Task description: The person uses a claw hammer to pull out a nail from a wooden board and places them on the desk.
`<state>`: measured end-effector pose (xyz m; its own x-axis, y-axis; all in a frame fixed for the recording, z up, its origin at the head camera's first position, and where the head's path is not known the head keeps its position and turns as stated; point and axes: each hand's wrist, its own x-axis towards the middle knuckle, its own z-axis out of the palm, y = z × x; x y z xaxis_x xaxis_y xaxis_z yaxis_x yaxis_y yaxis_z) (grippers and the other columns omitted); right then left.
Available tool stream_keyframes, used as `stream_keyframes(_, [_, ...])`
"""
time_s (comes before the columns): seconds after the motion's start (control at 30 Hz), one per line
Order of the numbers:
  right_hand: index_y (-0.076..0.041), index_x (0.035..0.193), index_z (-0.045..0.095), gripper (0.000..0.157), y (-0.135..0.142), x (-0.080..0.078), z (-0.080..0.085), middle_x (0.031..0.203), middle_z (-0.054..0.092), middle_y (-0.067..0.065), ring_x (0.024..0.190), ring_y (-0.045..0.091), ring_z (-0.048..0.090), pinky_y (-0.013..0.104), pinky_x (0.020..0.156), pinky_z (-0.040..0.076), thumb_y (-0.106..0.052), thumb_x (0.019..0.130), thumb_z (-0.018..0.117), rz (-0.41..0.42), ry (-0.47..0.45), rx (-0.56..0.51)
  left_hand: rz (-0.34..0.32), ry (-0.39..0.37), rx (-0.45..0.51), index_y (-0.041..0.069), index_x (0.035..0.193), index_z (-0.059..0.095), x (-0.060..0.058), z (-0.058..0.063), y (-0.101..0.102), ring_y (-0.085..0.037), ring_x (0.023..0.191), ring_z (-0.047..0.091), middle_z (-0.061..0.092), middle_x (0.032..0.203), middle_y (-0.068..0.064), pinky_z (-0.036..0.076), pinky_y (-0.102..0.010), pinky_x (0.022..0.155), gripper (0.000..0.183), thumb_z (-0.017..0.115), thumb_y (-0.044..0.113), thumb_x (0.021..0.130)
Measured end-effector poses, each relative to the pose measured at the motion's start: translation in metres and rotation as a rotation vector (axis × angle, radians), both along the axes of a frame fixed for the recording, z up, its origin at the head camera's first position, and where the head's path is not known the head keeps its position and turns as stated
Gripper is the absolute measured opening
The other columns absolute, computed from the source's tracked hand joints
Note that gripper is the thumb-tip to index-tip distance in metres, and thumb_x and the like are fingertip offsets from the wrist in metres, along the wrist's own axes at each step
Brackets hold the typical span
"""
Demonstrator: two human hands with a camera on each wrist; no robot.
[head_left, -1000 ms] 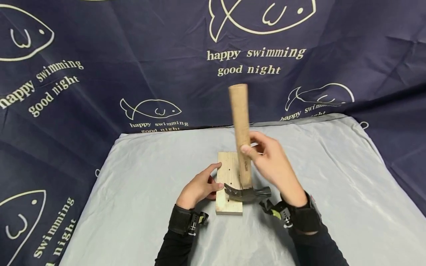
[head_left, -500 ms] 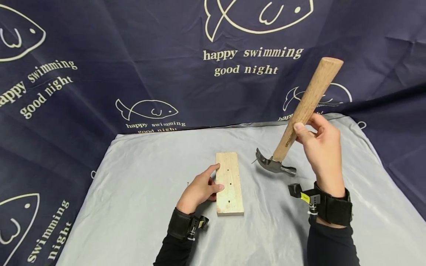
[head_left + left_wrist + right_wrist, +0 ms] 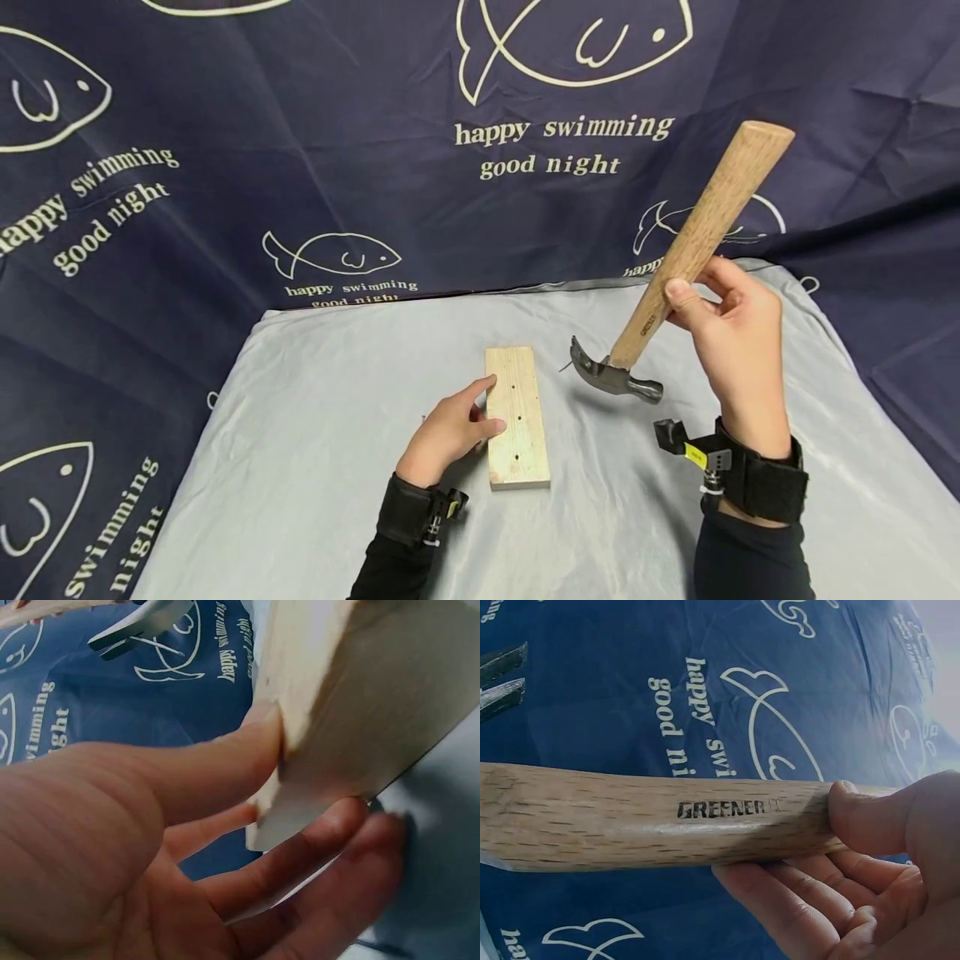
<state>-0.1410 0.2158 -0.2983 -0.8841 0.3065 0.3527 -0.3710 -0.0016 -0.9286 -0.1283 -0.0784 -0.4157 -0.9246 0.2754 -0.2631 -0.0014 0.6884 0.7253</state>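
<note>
A pale wooden block (image 3: pixel 517 450) with several small dark holes in its top lies mid-table. My left hand (image 3: pixel 450 429) holds its left edge. In the left wrist view, the thumb (image 3: pixel 240 754) presses the block's upper edge while fingertips (image 3: pixel 349 814) touch its side. Right of the block, my right hand (image 3: pixel 738 333) pinches a claw hammer by its wooden handle (image 3: pixel 693 242), thumb in front, fingers behind. The hammer's dark head (image 3: pixel 611 377) hangs down, claw toward the block. A thin nail (image 3: pixel 565 367) shows beside the claw tip. "GREENER" is printed on the handle (image 3: pixel 630 817).
A pale cloth (image 3: pixel 337 375) covers the table. Behind it hangs a dark blue curtain (image 3: pixel 360 167) with white fish and lettering. Left of my left hand stands a small thin nail-like piece (image 3: pixel 423 418), mostly hidden by the hand.
The hammer has moved up and right from over the block, uncovering the holes, with the nail at its claw. My left hand has stayed on the block.
</note>
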Motion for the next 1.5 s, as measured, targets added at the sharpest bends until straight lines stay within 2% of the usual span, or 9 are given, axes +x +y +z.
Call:
stream_keyframes(0.17, [0.004,0.107,0.065,0.032,-0.005,0.008,0.007,0.094,0.068,0.009,0.068,0.014,0.070,0.025,0.064,0.056,-0.002,0.076,0.069,-0.008,0.045,0.032,0.009,0.128,-0.122,0.018,0.136,0.046,0.005,0.008,0.006,-0.015,0.075,0.050,0.057,0.089,-0.001,0.041,-0.032,0.064,0.056,0.061,0.034,0.085])
stream_keyframes(0.33, [0.006,0.105,0.065,0.030,-0.011,0.015,0.013,0.091,0.068,0.010,0.066,0.015,0.069,0.026,0.066,0.056,-0.001,0.076,0.068,0.021,0.096,0.074,0.043,0.273,-0.154,0.015,0.127,0.056,0.008,0.017,0.015,-0.020,0.092,0.054,0.062,0.102,-0.006,0.046,-0.034,0.074,0.046,0.060,0.035,0.085])
stream_keyframes(0.5, [0.006,0.105,0.065,0.030,-0.017,0.020,0.016,0.090,0.069,0.005,0.063,0.014,0.069,0.025,0.066,0.056,-0.001,0.076,0.068,0.062,0.111,0.113,0.076,0.362,-0.029,0.019,0.125,0.057,0.010,0.024,0.023,-0.023,0.108,0.053,0.059,0.116,-0.005,0.046,-0.039,0.086,0.041,0.059,0.035,0.086])
stream_keyframes(0.7, [0.007,0.107,0.064,0.031,-0.025,0.024,0.015,0.094,0.070,0.004,0.065,0.015,0.069,0.024,0.065,0.056,0.002,0.077,0.066,0.132,0.158,0.122,-0.009,0.360,0.182,0.027,0.130,0.050,0.010,0.026,0.038,-0.015,0.113,0.055,0.057,0.124,0.002,0.048,-0.032,0.091,0.044,0.058,0.034,0.087])
stream_keyframes(0.93, [0.006,0.109,0.064,0.030,-0.033,0.028,0.015,0.095,0.070,0.003,0.067,0.015,0.069,0.024,0.066,0.056,-0.001,0.079,0.065,0.172,0.134,0.154,-0.057,0.421,0.203,0.026,0.091,0.061,0.013,0.026,0.047,0.001,0.084,0.062,0.068,0.088,0.015,0.052,-0.023,0.073,0.007,0.060,0.031,0.086])
stream_keyframes(1.13, [0.000,0.111,0.065,0.031,-0.036,0.028,0.015,0.098,0.069,0.001,0.068,0.015,0.069,0.024,0.068,0.056,-0.006,0.080,0.065,0.144,0.099,0.241,-0.061,0.514,0.185,0.023,0.081,0.064,0.012,0.028,0.038,-0.001,0.057,0.047,0.069,0.076,0.015,0.039,-0.020,0.052,0.012,0.059,0.033,0.085])
stream_keyframes(1.27, [-0.002,0.110,0.065,0.030,-0.038,0.027,0.015,0.098,0.069,0.001,0.069,0.015,0.069,0.024,0.068,0.056,-0.008,0.081,0.065,0.138,0.085,0.263,-0.001,0.544,0.218,0.024,0.087,0.067,0.011,0.039,0.025,-0.001,0.061,0.053,0.070,0.080,0.017,0.045,-0.021,0.056,0.011,0.059,0.031,0.086])
stream_keyframes(1.4, [-0.005,0.110,0.065,0.030,-0.039,0.026,0.013,0.099,0.069,-0.001,0.070,0.015,0.070,0.024,0.069,0.056,-0.011,0.081,0.066,0.120,0.071,0.325,0.123,0.503,0.277,0.025,0.098,0.066,0.009,0.050,0.005,-0.003,0.076,0.065,0.072,0.089,0.011,0.054,-0.025,0.071,0.014,0.057,0.029,0.088])
stream_keyframes(1.5, [-0.007,0.110,0.066,0.030,-0.038,0.027,0.011,0.100,0.069,-0.003,0.072,0.014,0.070,0.023,0.070,0.056,-0.013,0.081,0.066,0.095,0.058,0.359,0.220,0.466,0.280,0.027,0.109,0.062,0.006,0.055,-0.015,-0.005,0.078,0.067,0.072,0.094,0.008,0.055,-0.027,0.073,0.020,0.056,0.028,0.090])
